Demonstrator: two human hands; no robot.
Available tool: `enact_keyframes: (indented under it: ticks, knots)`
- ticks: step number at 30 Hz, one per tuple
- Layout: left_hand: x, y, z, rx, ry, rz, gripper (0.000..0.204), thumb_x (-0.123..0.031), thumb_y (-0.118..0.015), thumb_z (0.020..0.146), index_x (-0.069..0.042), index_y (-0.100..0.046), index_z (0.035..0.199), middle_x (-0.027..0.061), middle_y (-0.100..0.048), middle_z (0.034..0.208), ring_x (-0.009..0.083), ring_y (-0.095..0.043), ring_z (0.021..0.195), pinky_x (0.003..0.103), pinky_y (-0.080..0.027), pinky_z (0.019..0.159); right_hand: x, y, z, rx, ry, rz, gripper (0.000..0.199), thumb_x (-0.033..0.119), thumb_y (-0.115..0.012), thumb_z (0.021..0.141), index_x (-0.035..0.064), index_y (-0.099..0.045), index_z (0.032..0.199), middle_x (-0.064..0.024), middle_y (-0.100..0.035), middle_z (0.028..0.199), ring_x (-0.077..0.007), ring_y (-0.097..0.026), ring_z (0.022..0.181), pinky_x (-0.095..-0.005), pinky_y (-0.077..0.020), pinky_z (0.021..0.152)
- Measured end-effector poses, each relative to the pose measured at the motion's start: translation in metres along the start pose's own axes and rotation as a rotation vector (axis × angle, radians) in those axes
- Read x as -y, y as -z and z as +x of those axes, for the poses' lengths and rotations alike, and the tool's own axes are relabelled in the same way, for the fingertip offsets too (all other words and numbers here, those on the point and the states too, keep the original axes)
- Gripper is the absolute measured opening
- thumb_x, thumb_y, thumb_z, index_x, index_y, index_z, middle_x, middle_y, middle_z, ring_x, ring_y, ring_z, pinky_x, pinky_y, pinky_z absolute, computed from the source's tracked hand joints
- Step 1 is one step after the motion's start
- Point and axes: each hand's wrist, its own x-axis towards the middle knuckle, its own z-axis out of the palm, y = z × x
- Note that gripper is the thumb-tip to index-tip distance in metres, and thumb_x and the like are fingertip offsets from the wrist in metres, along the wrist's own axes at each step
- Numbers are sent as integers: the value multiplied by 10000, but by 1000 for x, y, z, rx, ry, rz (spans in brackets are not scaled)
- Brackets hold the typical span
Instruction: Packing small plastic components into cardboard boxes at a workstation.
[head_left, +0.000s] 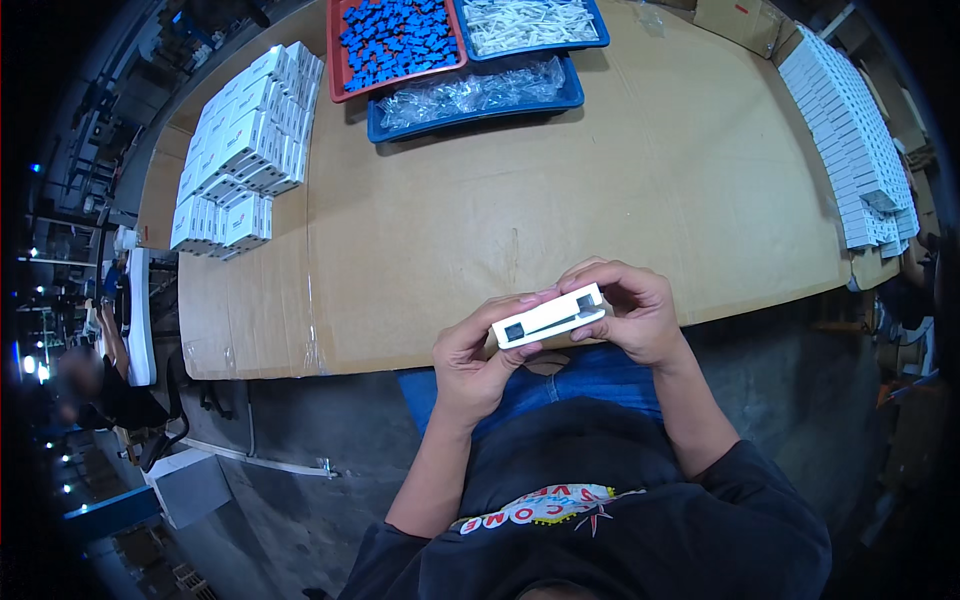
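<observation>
Between my two hands, just over the near table edge, is a small white box point(540, 317). Dark square patches mark its two ends, and a narrow dark gap runs along its side. My left hand point(477, 362) grips the left end, thumb below and fingers above. The right end sits in my right hand point(637, 312), whose fingers curl over the top with the thumb at the lower corner. What lies inside the gap is too dark to make out.
Stacked white boxes point(240, 140) stand at the left, more point(850, 140) at the right. At the back are a red tray point(336, 62) of blue pieces, a blue tray point(600, 38) of white pieces and a blue tray point(440, 131) of clear plastic. Another person point(120, 400) is far left.
</observation>
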Motion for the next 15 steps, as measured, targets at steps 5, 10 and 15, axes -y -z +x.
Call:
enact_keyframes:
  ticks: [5, 10, 15]
  knots:
    - [0, 3, 1, 45, -42, 44, 419, -77, -831, 888, 23, -680, 1266, 212, -725, 1263, 261, -691, 1191, 382, -537, 1040, -4, -3, -1, -31, 11, 17, 349, 15, -837, 840, -11, -721, 1168, -141, -754, 1150, -236, -711, 1104, -377, -541, 998]
    - [-2, -1, 2, 26, 17, 1, 416, -27, -811, 888, 9, -689, 1284, 171, -730, 1272, 253, -682, 1206, 374, -520, 1053, -7, 0, -2, -18, 43, -29, 343, 17, -838, 839, -11, -720, 1160, -141, -755, 1144, -236, -713, 1098, -372, -546, 985]
    - [-1, 1, 0, 27, 36, 12, 421, -18, -800, 895, 6, -682, 1298, 166, -726, 1285, 244, -677, 1216, 367, -519, 1060, -11, 1, -4, -18, 17, 1, 346, 13, -831, 850, -6, -713, 1175, -136, -753, 1148, -233, -710, 1109, -378, -544, 1003]
